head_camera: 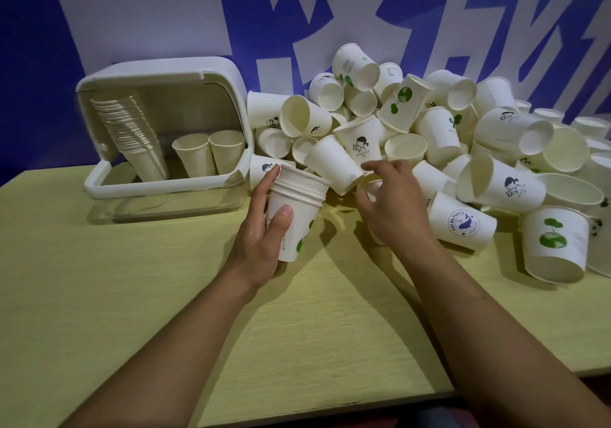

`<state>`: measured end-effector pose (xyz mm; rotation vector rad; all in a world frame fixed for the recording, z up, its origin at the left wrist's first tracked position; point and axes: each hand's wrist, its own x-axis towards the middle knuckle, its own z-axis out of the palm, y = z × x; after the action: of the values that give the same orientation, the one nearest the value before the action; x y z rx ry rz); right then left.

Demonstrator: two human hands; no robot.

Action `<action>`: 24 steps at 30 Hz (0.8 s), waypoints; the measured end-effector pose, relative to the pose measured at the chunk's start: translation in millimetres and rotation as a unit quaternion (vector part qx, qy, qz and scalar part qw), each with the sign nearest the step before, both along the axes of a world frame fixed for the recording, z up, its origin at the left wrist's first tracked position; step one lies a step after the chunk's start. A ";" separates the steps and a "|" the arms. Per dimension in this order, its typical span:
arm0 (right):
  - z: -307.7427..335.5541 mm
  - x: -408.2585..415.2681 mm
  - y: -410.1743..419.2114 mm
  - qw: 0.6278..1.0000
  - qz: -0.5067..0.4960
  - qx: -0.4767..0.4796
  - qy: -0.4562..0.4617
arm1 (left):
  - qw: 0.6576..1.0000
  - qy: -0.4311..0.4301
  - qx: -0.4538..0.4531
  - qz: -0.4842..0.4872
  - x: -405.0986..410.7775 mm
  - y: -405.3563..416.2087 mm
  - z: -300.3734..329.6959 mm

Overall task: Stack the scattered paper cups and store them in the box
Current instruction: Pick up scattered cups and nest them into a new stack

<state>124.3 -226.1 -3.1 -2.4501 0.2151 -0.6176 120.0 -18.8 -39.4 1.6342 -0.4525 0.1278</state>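
My left hand (264,229) grips a short stack of nested white paper cups (297,206), upright, just above the table. My right hand (390,202) closes around a single cup (373,187) at the front of the pile; my fingers hide most of that cup. A big heap of loose white paper cups (429,123) fills the right half of the table. The white plastic box (228,73) lies on its side at the left, open toward me. Inside it lean a long stack of cups (132,130) and two short ones (208,153).
The yellow-green tabletop (165,295) spreads out in front of me, with its near edge at the bottom. The box's clear lid (178,202) lies flat in front of the box. A blue and white wall stands right behind the box and the pile.
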 end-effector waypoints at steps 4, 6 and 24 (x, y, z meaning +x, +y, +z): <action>1.7 -1.9 4.9 0.996 0.034 0.070 -0.031 | 1.000 0.007 0.014 0.000 -0.1 0.5 -0.7; 0.5 -1.8 3.8 0.999 0.005 0.033 -0.014 | 1.000 0.008 0.021 0.003 -0.3 0.5 -0.6; 6.1 -6.9 2.8 0.972 0.049 0.113 -0.198 | 0.999 0.011 0.033 -0.030 -6.6 -2.9 5.4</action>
<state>117.4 -223.4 3.0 -2.0557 0.0020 -0.9652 113.5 -21.6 -34.0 1.6836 -0.4932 0.0497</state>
